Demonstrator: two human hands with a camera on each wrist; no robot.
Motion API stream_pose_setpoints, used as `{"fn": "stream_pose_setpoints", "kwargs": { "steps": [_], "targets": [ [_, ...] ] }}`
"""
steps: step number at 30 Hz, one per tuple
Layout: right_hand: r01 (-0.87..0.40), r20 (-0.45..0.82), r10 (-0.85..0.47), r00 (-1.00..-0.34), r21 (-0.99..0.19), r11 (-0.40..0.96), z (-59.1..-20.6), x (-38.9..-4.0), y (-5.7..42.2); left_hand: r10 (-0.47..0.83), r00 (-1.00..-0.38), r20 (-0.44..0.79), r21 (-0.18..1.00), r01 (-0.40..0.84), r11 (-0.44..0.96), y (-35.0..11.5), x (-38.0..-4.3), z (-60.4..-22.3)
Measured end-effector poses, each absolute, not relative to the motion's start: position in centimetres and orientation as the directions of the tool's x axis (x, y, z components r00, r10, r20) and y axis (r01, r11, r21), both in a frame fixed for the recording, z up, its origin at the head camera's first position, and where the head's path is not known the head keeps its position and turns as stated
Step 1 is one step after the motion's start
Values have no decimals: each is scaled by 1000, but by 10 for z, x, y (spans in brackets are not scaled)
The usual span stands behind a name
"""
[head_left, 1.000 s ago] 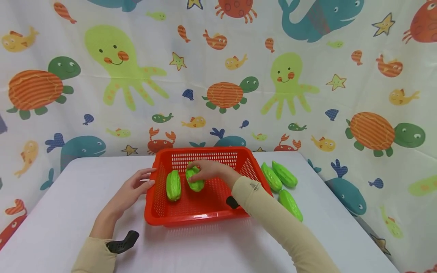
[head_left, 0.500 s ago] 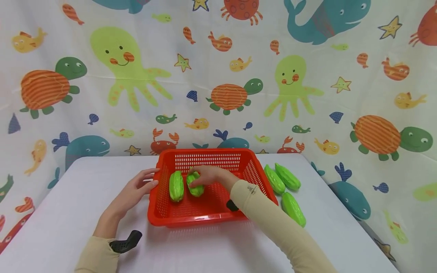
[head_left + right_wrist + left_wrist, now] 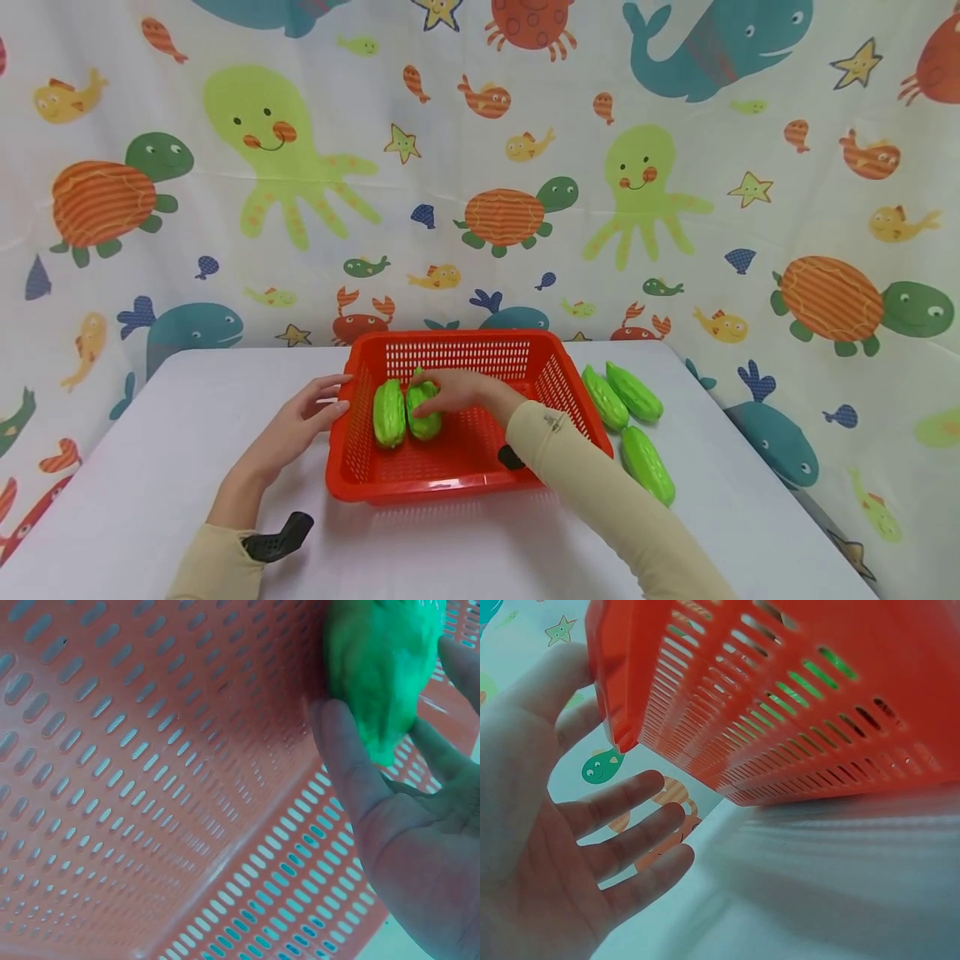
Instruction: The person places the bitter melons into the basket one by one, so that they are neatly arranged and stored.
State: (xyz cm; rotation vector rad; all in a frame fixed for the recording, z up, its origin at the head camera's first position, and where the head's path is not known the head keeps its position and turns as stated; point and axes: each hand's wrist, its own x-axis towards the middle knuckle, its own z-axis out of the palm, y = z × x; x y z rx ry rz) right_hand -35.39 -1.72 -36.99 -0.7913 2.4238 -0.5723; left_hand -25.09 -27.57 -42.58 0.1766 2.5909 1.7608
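Inside a red plastic basket [image 3: 465, 483], my right hand [image 3: 465, 390] grips a bright green, ridged bitter melon [image 3: 424, 423] from above, thumb and fingers on opposite sides. In the right wrist view, the thumb and fingers lie around the lower end of this bitter melon [image 3: 382, 675]. A second bitter melon [image 3: 388, 414] lies just left of it, roughly parallel, near the basket's left wall. My left hand [image 3: 294, 425] is at the basket's left rim, its fingertips against the outside. The left wrist view shows that hand's lower fingers [image 3: 637, 836] spread and relaxed, holding nothing.
Several more bitter melons [image 3: 648, 467] lie on the white table [image 3: 225, 392] along the basket's right side. Behind the table hangs a curtain [image 3: 442, 175] printed with sea animals. The basket's slotted walls stand upright around the bitter melons.
My right hand has shifted the gripped bitter melon left and lower in the basket, close beside the other one. The left hand stays at the rim. The head view has tilted slightly.
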Motion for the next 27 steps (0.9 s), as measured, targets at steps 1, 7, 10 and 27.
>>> {"fn": "stream_pose_setpoints", "kwargs": {
  "steps": [1, 7, 10, 27],
  "targets": [
    [-415, -348, -639, -686, -534, 737, -370, -354, -17, 94, -994, 58, 927, 88, 363, -276, -251, -426],
    [-407, -367, -639, -676, -537, 739, -371, -352, -19, 87, -995, 54, 927, 82, 366, -275, -250, -427],
    [-407, -364, -635, -681, -532, 742, -371, -351, -19, 86, -995, 59, 926, 86, 368, -274, -250, -426],
    [-381, -373, -636, -675, -562, 734, -373, -353, -15, 79, -995, 55, 923, 81, 375, -272, -250, -429]
  ]
}}
